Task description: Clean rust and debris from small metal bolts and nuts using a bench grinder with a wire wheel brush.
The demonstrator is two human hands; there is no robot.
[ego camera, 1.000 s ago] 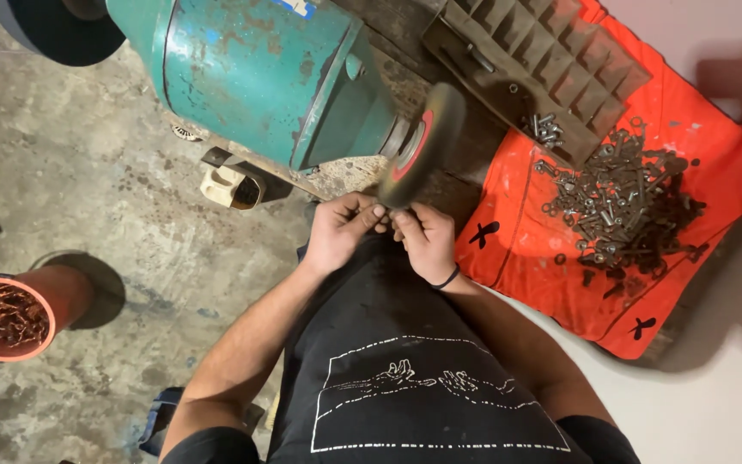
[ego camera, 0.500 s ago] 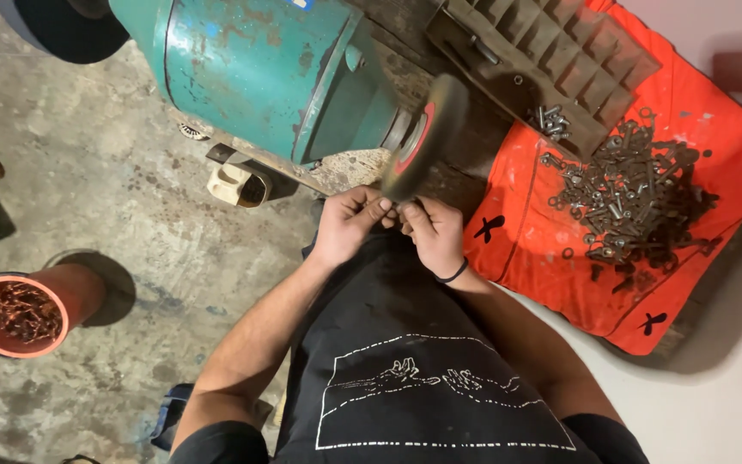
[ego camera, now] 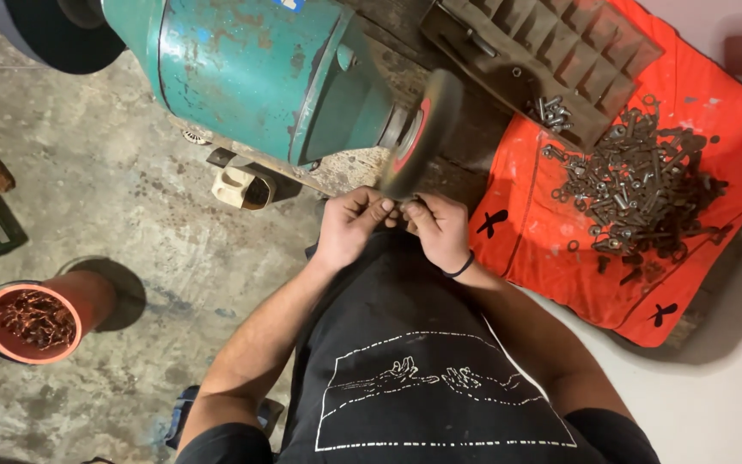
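A teal bench grinder motor (ego camera: 251, 73) stands on the floor in front of me, with a grey wire wheel (ego camera: 422, 129) on its right shaft. My left hand (ego camera: 349, 228) and my right hand (ego camera: 440, 228) meet just under the wheel's lower edge. Together they pinch a small metal part (ego camera: 398, 204) against the wheel; the part is mostly hidden by my fingers. A black band sits on my right wrist.
An orange cloth (ego camera: 637, 206) at the right carries a heap of dark keys and rings (ego camera: 637, 189). A dark slotted tray (ego camera: 551, 51) lies at its top edge. A red pot (ego camera: 32, 322) with rusty pieces stands at lower left on the concrete floor. A white block (ego camera: 242, 185) lies under the motor.
The view has shifted slightly, so the scene sits a little lower and further right. Both hands stay together at the wheel's lower edge.
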